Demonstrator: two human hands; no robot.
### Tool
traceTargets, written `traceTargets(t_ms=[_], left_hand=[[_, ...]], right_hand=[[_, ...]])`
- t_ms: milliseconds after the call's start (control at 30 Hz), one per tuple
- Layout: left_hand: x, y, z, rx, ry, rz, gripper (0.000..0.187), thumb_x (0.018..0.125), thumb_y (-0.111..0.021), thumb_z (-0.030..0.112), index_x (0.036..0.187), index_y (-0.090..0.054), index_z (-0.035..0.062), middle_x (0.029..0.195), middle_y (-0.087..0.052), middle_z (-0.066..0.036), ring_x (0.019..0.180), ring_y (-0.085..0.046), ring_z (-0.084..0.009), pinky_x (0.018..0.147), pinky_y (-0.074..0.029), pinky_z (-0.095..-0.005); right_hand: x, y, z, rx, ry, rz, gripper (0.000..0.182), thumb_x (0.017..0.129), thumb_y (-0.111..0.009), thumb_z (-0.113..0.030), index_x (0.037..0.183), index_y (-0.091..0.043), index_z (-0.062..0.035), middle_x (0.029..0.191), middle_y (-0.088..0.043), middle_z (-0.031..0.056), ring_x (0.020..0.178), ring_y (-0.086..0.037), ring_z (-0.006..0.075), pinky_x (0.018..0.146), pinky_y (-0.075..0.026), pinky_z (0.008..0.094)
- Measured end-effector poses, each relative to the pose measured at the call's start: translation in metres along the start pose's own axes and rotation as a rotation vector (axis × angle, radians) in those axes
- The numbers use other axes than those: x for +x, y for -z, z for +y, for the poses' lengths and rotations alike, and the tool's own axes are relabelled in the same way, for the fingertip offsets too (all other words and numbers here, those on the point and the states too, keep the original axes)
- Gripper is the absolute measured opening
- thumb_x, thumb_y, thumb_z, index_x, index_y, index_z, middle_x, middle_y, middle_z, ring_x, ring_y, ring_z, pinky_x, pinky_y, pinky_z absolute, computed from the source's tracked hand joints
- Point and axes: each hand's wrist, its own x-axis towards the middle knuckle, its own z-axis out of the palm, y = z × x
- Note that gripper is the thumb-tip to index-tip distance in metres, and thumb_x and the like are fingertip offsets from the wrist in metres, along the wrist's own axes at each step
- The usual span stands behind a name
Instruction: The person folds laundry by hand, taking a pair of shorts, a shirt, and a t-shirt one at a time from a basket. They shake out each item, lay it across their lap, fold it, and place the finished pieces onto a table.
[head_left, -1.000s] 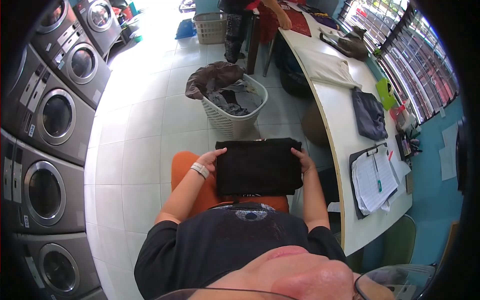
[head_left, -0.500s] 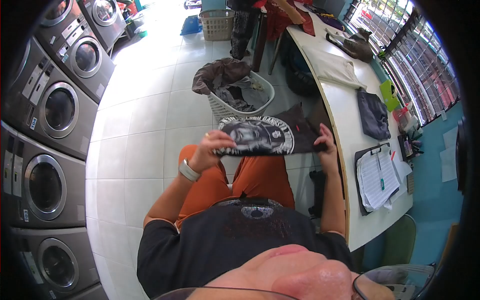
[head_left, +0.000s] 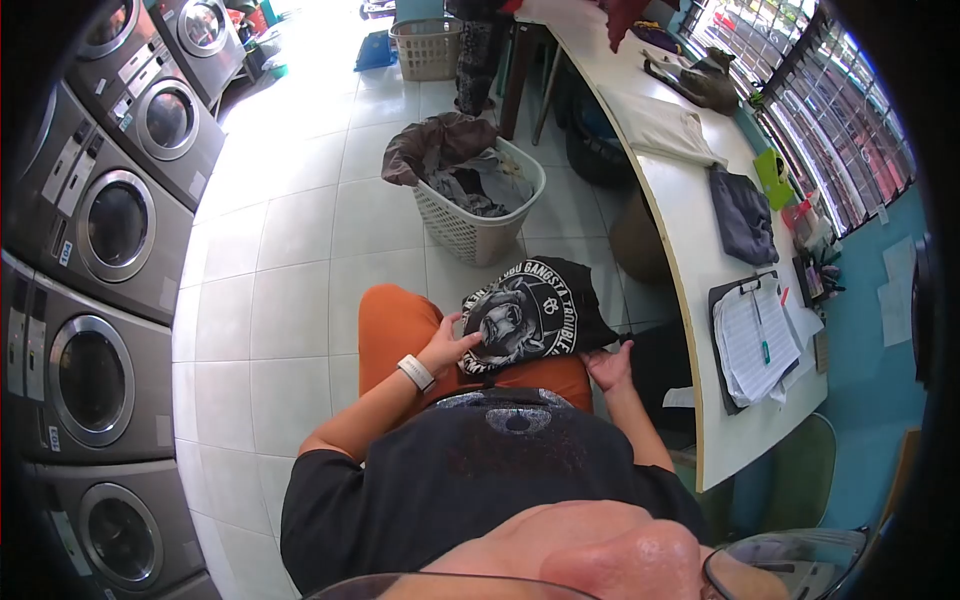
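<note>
A folded black T-shirt (head_left: 530, 315) with a white ringed print of a face and lettering lies over my thighs, print side up. At its left edge, my left hand (head_left: 448, 345), with a pale watch on the wrist, grips the cloth; its thumb rests near the print. My right hand (head_left: 607, 368) is at the lower right corner, fingers partly hidden beneath the cloth and thumb pointing outward. Just beyond my knees stands a white laundry basket (head_left: 470, 225) holding crumpled dark and grey clothes (head_left: 485, 185), with a brown cloth (head_left: 425, 150) draped over its rim.
To my right runs a long white table (head_left: 690, 300) bearing a clipboard (head_left: 755, 345), a folded dark garment (head_left: 742, 215), beige cloth (head_left: 655, 125) and a lying cat (head_left: 705, 80). Stacked dryers (head_left: 95, 380) line the left. Another person's legs (head_left: 480, 60) and a beige basket (head_left: 428, 50) are farther back.
Both hands have lowered the T-shirt toward my lap, and its print has tilted up into fuller view. My right hand has moved from its upper right edge to the lower corner.
</note>
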Motion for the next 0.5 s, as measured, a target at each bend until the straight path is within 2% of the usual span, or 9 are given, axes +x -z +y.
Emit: traceTargets(t_ms=[67, 100, 133, 200, 233, 300, 367, 433, 500], left_hand=[[0.008, -0.003, 0.021, -0.541, 0.481, 0.097, 0.063, 0.088, -0.058, 0.012, 0.138, -0.020, 0.0056, 0.115, -0.053, -0.015, 0.102, -0.057, -0.0244, 0.084, -0.051, -0.0407], [0.014, -0.001, 0.012, -0.646, 0.490, 0.062, 0.060, 0.088, -0.055, 0.006, 0.136, -0.020, 0.0036, 0.115, -0.052, -0.015, 0.102, -0.058, -0.0280, 0.082, -0.051, -0.0488], [0.019, 0.001, 0.001, -0.644, 0.491, 0.058, 0.060, 0.088, -0.055, 0.006, 0.136, -0.020, 0.0036, 0.115, -0.052, -0.015, 0.102, -0.058, -0.0280, 0.082, -0.051, -0.0488], [0.027, 0.005, -0.015, -0.683, 0.477, 0.116, 0.047, 0.089, -0.053, 0.007, 0.130, -0.031, -0.0007, 0.115, -0.055, -0.016, 0.101, -0.059, -0.0274, 0.085, -0.051, -0.0462], [0.028, 0.009, -0.007, -0.829, 0.593, -0.053, 0.034, 0.091, -0.051, 0.010, 0.121, -0.043, -0.0036, 0.112, -0.058, -0.017, 0.101, -0.060, -0.0262, 0.087, -0.051, -0.0423], [0.022, 0.006, 0.013, -0.861, 0.626, -0.067, 0.027, 0.092, -0.050, 0.011, 0.114, -0.049, -0.0042, 0.110, -0.060, -0.016, 0.099, -0.061, -0.0245, 0.089, -0.050, -0.0380], [0.020, 0.006, 0.016, -0.878, 0.637, -0.084, 0.028, 0.091, -0.050, 0.010, 0.116, -0.048, -0.0037, 0.110, -0.060, -0.015, 0.099, -0.061, -0.0244, 0.089, -0.049, -0.0379], [0.017, 0.002, 0.017, -0.777, 0.434, -0.118, 0.027, 0.092, -0.049, 0.009, 0.117, -0.049, -0.0013, 0.112, -0.060, -0.013, 0.100, -0.060, -0.0233, 0.089, -0.050, -0.0373], [0.014, -0.001, 0.014, -0.719, 0.406, -0.091, 0.027, 0.092, -0.049, 0.009, 0.118, -0.048, 0.0008, 0.112, -0.059, -0.012, 0.100, -0.060, -0.0231, 0.088, -0.050, -0.0379]], right_hand=[[-0.001, -0.010, 0.008, -0.188, 0.012, -0.240, 0.063, 0.087, -0.046, -0.054, 0.126, -0.044, -0.0047, 0.128, -0.049, 0.0129, 0.118, -0.047, 0.0292, 0.099, -0.038, 0.0486], [-0.001, -0.014, 0.012, -0.185, 0.015, -0.240, 0.063, 0.087, -0.046, -0.054, 0.126, -0.044, -0.0047, 0.128, -0.049, 0.0129, 0.118, -0.047, 0.0292, 0.099, -0.038, 0.0486], [0.004, -0.016, 0.013, -0.290, 0.061, -0.256, 0.057, 0.087, -0.050, -0.048, 0.124, -0.046, -0.0046, 0.125, -0.052, 0.0127, 0.115, -0.049, 0.0287, 0.099, -0.038, 0.0480], [0.017, -0.016, 0.009, -0.392, 0.113, -0.267, 0.051, 0.088, -0.054, -0.042, 0.122, -0.048, -0.0045, 0.122, -0.054, 0.0125, 0.112, -0.052, 0.0281, 0.099, -0.038, 0.0474], [0.026, -0.016, 0.005, -0.328, 0.096, -0.223, 0.046, 0.088, -0.056, -0.035, 0.121, -0.050, -0.0048, 0.120, -0.056, 0.0124, 0.110, -0.053, 0.0287, 0.099, -0.039, 0.0471], [0.022, -0.032, 0.007, -0.280, 0.114, -0.131, 0.041, 0.090, -0.053, -0.027, 0.123, -0.048, -0.0026, 0.123, -0.054, 0.0129, 0.112, -0.052, 0.0289, 0.099, -0.039, 0.0444], [0.034, -0.034, -0.001, -0.292, 0.141, -0.208, 0.042, 0.091, -0.051, -0.028, 0.125, -0.046, -0.0029, 0.126, -0.052, 0.0130, 0.114, -0.050, 0.0289, 0.101, -0.037, 0.0450], [0.025, -0.051, 0.000, -0.329, 0.229, -0.260, 0.047, 0.093, -0.046, -0.033, 0.129, -0.042, -0.0035, 0.131, -0.047, 0.0132, 0.120, -0.045, 0.0287, 0.104, -0.032, 0.0461], [0.018, -0.061, -0.005, -0.428, 0.275, -0.440, 0.048, 0.095, -0.042, -0.035, 0.132, -0.040, -0.0049, 0.133, -0.046, 0.0117, 0.121, -0.045, 0.0275, 0.105, -0.032, 0.0438]])
